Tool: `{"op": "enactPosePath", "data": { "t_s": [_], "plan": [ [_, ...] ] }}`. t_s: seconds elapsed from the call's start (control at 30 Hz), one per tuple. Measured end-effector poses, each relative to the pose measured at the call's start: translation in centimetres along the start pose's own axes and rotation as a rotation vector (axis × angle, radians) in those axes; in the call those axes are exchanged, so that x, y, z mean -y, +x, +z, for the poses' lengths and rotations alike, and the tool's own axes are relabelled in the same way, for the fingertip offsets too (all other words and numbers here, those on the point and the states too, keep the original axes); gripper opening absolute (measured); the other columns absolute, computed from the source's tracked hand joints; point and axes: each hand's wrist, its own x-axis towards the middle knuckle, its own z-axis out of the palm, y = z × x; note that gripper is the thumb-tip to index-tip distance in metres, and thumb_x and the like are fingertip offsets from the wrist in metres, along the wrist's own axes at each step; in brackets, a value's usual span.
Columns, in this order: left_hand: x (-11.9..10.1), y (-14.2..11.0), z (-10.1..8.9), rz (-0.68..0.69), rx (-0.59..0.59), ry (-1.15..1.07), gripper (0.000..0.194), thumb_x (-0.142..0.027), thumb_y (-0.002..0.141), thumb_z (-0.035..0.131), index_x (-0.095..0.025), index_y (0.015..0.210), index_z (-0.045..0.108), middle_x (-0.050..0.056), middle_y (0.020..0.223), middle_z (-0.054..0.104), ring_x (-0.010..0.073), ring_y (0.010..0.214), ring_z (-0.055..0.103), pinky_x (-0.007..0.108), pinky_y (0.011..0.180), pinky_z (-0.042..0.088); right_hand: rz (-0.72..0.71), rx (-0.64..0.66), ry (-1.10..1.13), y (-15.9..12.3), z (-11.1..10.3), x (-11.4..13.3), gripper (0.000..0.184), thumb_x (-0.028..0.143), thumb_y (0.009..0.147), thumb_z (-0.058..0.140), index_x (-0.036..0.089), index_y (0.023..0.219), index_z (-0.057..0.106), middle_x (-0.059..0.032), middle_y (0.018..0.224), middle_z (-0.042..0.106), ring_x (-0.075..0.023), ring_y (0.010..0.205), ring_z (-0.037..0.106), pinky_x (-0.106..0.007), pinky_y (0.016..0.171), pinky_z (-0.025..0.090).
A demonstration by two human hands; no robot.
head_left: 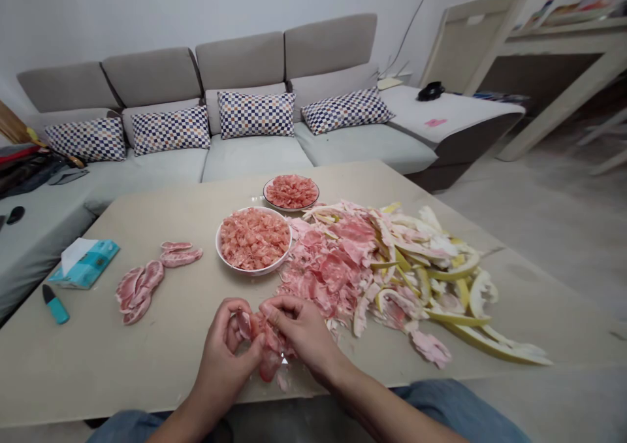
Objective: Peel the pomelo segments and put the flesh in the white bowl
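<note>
Both my hands meet over the near edge of the beige table [161, 208], gripping one pink pomelo segment [264, 351]. My left hand [223, 355] wraps its left side, fingers curled. My right hand [301, 332] pinches the segment's top skin with bent fingers. Just beyond them stands a white bowl [253, 240] heaped with peeled pink flesh, and a second filled bowl [291, 192] sits behind it. Unpeeled segments [140, 287] lie to the left, with two more [180, 253] further back.
A big heap of pink membranes [328, 260] and yellow-white rind [441, 266] covers the table's right half. A tissue pack [84, 263] and a teal lighter-like item [55, 304] lie at the left. A grey sofa [255, 149] with checked cushions stands behind.
</note>
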Motion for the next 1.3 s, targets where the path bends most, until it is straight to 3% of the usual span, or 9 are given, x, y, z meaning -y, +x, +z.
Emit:
{"op": "enactPosePath", "data": {
  "t_s": [0.17, 0.33, 0.43, 0.57, 0.77, 0.83, 1.03, 1.13, 1.3],
  "plan": [
    [0.2, 0.3, -0.3, 0.016, 0.02, -0.105, 0.026, -0.022, 0.076, 0.072, -0.023, 0.09, 0.05, -0.002, 0.082, 0.052, 0.0134, 0.069, 0.056, 0.026, 0.068, 0.048, 0.042, 0.101, 0.002, -0.2, -0.5, 0.3, 0.041, 0.057, 0.074, 0.069, 0.017, 0.08, 0.068, 0.0025, 0.061, 0.058, -0.0092, 0.05, 0.049, -0.021, 0.048, 0.04],
    [-0.4, 0.8, -1.0, -0.002, -0.024, -0.167, 0.028, -0.024, 0.074, 0.075, -0.023, 0.091, 0.053, -0.001, 0.092, 0.055, 0.0139, 0.082, 0.056, 0.025, 0.076, 0.048, 0.12, 0.193, -0.096, -0.4, -1.7, 1.2, 0.044, 0.059, 0.084, 0.057, 0.021, 0.106, 0.065, 0.0033, 0.068, 0.057, -0.0075, 0.048, 0.049, -0.018, 0.043, 0.036],
    [-0.7, 0.8, -1.1, -0.059, -0.028, -0.172, 0.037, -0.025, 0.073, 0.077, -0.024, 0.102, 0.054, -0.001, 0.094, 0.057, 0.015, 0.086, 0.058, 0.026, 0.079, 0.048, 0.0, 0.191, -0.152, -0.5, -1.7, 1.5, 0.04, 0.048, 0.082, 0.066, 0.02, 0.11, 0.064, -0.0014, 0.083, 0.065, -0.0102, 0.057, 0.056, -0.02, 0.048, 0.042],
    [-1.0, 0.6, -0.8, -0.117, -0.009, -0.193, 0.046, -0.028, 0.071, 0.079, -0.023, 0.111, 0.057, 0.001, 0.097, 0.06, 0.0168, 0.088, 0.061, 0.028, 0.082, 0.049, -0.182, 0.13, -0.351, -0.7, -1.4, 1.5, 0.018, 0.03, 0.081, 0.069, 0.018, 0.093, 0.073, -0.003, 0.077, 0.068, -0.0142, 0.065, 0.06, -0.024, 0.058, 0.044],
    [-1.0, 0.8, -1.0, -0.185, 0.009, -0.048, 0.023, -0.032, 0.073, 0.077, -0.017, 0.088, 0.066, 0.001, 0.078, 0.064, 0.0139, 0.075, 0.058, 0.023, 0.072, 0.046, -0.432, 0.079, -0.495, -0.7, -1.0, 1.0, 0.009, 0.026, 0.081, 0.07, 0.02, 0.085, 0.075, -0.0048, 0.079, 0.069, -0.0171, 0.073, 0.061, -0.027, 0.064, 0.044],
    [-0.9, 0.8, -1.0, -0.181, -0.017, -0.074, 0.022, -0.032, 0.074, 0.076, -0.017, 0.087, 0.067, 0.0, 0.075, 0.063, 0.0127, 0.072, 0.056, 0.022, 0.07, 0.046, -0.389, 0.064, -0.458, -0.8, -0.8, 0.9, 0.01, 0.027, 0.081, 0.069, 0.018, 0.081, 0.074, -0.0042, 0.072, 0.067, -0.0164, 0.066, 0.06, -0.026, 0.059, 0.043],
    [-1.3, 0.3, -0.5, -0.222, -0.039, -0.244, 0.02, -0.031, 0.076, 0.075, -0.016, 0.086, 0.065, -0.002, 0.068, 0.059, 0.0099, 0.065, 0.053, 0.021, 0.064, 0.044, -0.031, 0.209, -0.056, -0.7, -0.3, 1.0, 0.019, 0.037, 0.082, 0.064, 0.018, 0.079, 0.065, 0.0014, 0.054, 0.064, -0.011, 0.04, 0.054, -0.022, 0.042, 0.038],
    [-1.4, 0.3, -0.5, -0.218, -0.044, -0.262, 0.021, -0.032, 0.077, 0.075, -0.016, 0.086, 0.065, -0.002, 0.067, 0.057, 0.0092, 0.064, 0.051, 0.02, 0.063, 0.043, 0.003, 0.189, -0.013, -0.6, -0.4, 1.0, 0.021, 0.038, 0.078, 0.069, 0.017, 0.078, 0.064, 0.0011, 0.058, 0.065, -0.0096, 0.043, 0.055, -0.019, 0.041, 0.034],
    [-1.3, 0.5, -0.8, -0.217, -0.021, -0.2, 0.022, -0.032, 0.076, 0.075, -0.016, 0.086, 0.065, -0.001, 0.07, 0.058, 0.01, 0.065, 0.051, 0.021, 0.063, 0.044, -0.037, 0.287, -0.031, -0.5, -0.5, 0.9, 0.021, 0.038, 0.082, 0.067, 0.019, 0.088, 0.062, 0.0034, 0.054, 0.064, -0.0095, 0.041, 0.055, -0.019, 0.043, 0.036]
  ]
}}
